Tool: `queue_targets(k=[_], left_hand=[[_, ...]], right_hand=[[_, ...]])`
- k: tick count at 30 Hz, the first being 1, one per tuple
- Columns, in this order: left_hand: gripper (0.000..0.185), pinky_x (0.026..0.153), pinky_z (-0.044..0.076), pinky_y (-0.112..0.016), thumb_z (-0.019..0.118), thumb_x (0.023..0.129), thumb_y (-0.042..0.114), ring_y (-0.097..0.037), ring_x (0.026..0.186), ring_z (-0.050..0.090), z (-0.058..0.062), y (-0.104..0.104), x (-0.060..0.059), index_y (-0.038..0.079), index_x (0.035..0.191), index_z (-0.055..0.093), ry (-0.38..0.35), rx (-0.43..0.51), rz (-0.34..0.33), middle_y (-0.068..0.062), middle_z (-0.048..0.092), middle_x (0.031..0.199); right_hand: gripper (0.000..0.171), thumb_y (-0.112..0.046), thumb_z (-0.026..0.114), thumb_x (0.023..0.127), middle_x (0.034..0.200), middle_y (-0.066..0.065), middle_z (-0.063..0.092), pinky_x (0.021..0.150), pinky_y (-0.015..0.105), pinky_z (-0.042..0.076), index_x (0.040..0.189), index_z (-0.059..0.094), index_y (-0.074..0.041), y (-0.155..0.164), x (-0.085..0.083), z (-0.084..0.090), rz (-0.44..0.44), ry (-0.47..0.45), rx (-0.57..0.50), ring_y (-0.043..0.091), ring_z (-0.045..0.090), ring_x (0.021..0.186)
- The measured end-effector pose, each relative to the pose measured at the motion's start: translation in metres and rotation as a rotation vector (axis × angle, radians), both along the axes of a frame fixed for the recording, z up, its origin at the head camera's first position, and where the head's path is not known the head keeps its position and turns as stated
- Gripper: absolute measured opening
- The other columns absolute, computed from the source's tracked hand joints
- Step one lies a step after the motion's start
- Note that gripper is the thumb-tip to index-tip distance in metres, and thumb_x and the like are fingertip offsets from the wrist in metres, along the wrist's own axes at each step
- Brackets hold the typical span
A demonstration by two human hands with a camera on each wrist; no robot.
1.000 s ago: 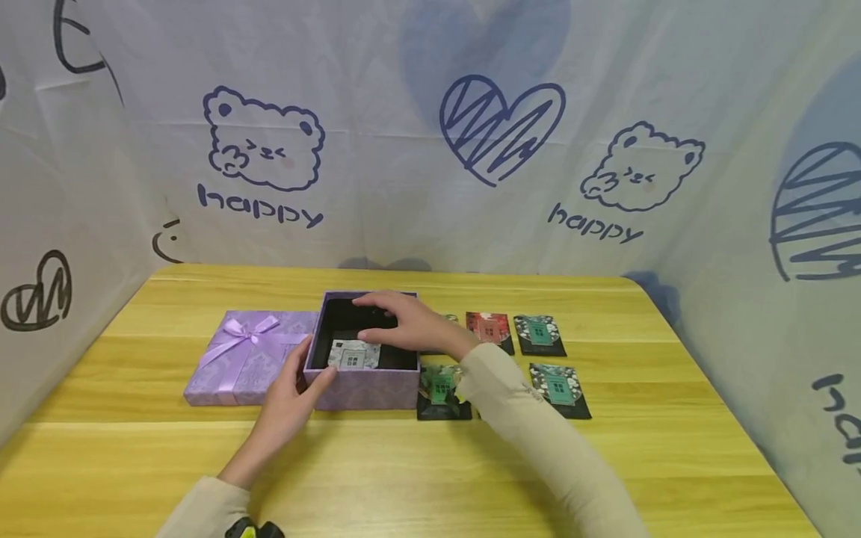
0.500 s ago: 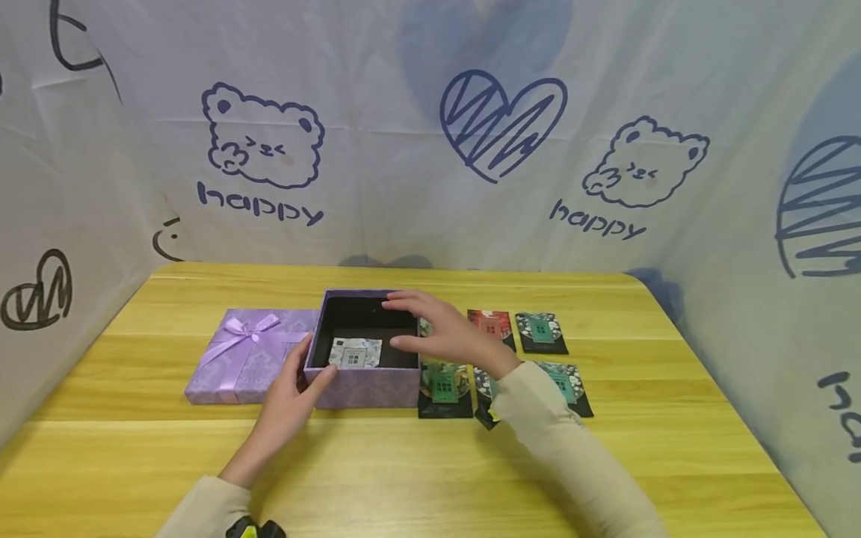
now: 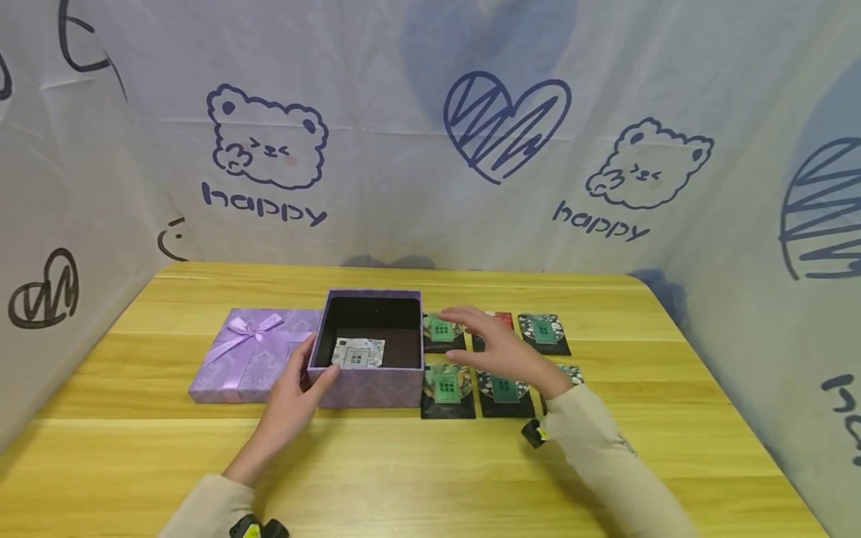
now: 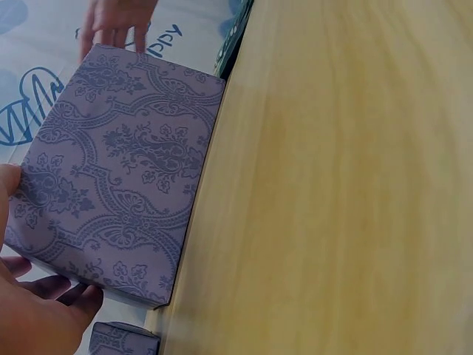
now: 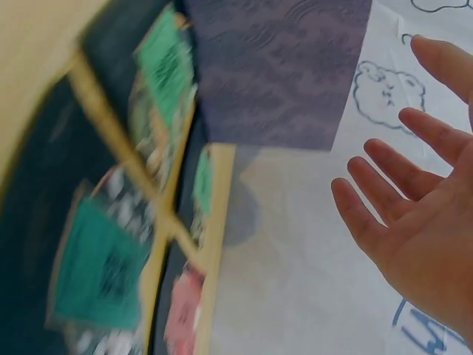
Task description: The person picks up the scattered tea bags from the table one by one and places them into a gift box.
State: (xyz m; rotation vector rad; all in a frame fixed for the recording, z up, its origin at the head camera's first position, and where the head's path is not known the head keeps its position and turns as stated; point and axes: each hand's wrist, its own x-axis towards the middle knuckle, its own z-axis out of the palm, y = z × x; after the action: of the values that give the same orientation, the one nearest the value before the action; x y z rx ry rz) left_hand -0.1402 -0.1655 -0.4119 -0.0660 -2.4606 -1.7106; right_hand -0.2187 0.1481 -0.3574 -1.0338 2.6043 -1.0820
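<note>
A purple patterned gift box (image 3: 370, 388) with a black inside stands lidless on the table. Inside it, at the near left, lies a pale floral sachet (image 3: 359, 353). My left hand (image 3: 288, 403) grips the box's near left corner, thumb on the front wall and fingers along the left side. In the left wrist view those fingers (image 4: 74, 296) bend round the box edge. My right hand (image 3: 504, 351) hovers over the sachets right of the box, fingers spread and holding nothing. Beneath and around it lie a green-labelled sachet (image 3: 447, 390), a teal-labelled sachet (image 3: 506, 392) and a partly hidden red sachet (image 3: 503, 319).
Left of the box rests its purple lid (image 3: 249, 355) with a ribbon bow. More sachets lie in two rows at the right, one (image 3: 543, 332) at the far end. A printed cloth (image 3: 383, 149) hangs behind the wooden table (image 3: 377, 478).
My right hand has lifted out of the box and moved right, over the sachets. The pale sachet stays in the box. My left hand keeps its grip on the corner.
</note>
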Motion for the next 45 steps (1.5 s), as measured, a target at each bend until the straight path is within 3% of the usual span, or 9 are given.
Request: queue_targets(k=[18, 25, 32, 38, 45], left_hand=[[0.065, 0.085, 0.044, -0.016, 0.061, 0.097, 0.017, -0.030, 0.111, 0.053, 0.003, 0.002, 0.001, 0.000, 0.150, 0.027, 0.014, 0.002, 0.003, -0.028, 0.048, 0.136], [0.066, 0.087, 0.043, -0.017, 0.060, 0.097, 0.018, -0.031, 0.113, 0.053, 0.002, 0.001, 0.001, 0.000, 0.150, 0.026, 0.011, -0.002, 0.003, -0.029, 0.048, 0.136], [0.066, 0.091, 0.045, -0.025, 0.061, 0.097, 0.019, -0.031, 0.113, 0.053, 0.002, 0.001, 0.001, 0.001, 0.150, 0.026, 0.003, -0.006, 0.005, -0.028, 0.047, 0.137], [0.067, 0.093, 0.046, -0.033, 0.061, 0.097, 0.019, -0.032, 0.114, 0.052, 0.003, 0.000, 0.002, 0.000, 0.151, 0.026, 0.004, -0.011, 0.003, -0.029, 0.047, 0.137], [0.066, 0.089, 0.045, -0.022, 0.061, 0.097, 0.018, -0.031, 0.114, 0.053, 0.003, 0.000, 0.003, 0.000, 0.150, 0.027, 0.008, -0.007, 0.000, -0.028, 0.047, 0.136]], right_hand=[[0.068, -0.025, 0.073, 0.088, 0.149, 0.018, 0.037, 0.099, 0.062, 0.036, 0.147, 0.042, -0.011, 0.083, 0.009, -0.023, -0.057, -0.030, 0.126, 0.041, 0.034, 0.133], [0.071, -0.026, 0.074, 0.087, 0.148, 0.021, 0.038, 0.099, 0.063, 0.035, 0.146, 0.040, -0.004, 0.112, 0.012, -0.031, -0.098, -0.087, 0.165, 0.045, 0.034, 0.132], [0.070, -0.029, 0.072, 0.089, 0.145, 0.024, 0.040, 0.098, 0.063, 0.036, 0.144, 0.041, -0.001, 0.134, 0.014, -0.037, -0.137, -0.083, 0.202, 0.046, 0.036, 0.130], [0.077, -0.034, 0.076, 0.084, 0.142, 0.025, 0.043, 0.099, 0.064, 0.033, 0.143, 0.042, 0.000, 0.146, 0.016, -0.041, -0.180, -0.107, 0.235, 0.048, 0.035, 0.129], [0.088, -0.034, 0.082, 0.077, 0.144, 0.026, 0.039, 0.100, 0.066, 0.030, 0.145, 0.039, 0.002, 0.160, 0.015, -0.049, -0.138, -0.152, 0.226, 0.049, 0.032, 0.131]])
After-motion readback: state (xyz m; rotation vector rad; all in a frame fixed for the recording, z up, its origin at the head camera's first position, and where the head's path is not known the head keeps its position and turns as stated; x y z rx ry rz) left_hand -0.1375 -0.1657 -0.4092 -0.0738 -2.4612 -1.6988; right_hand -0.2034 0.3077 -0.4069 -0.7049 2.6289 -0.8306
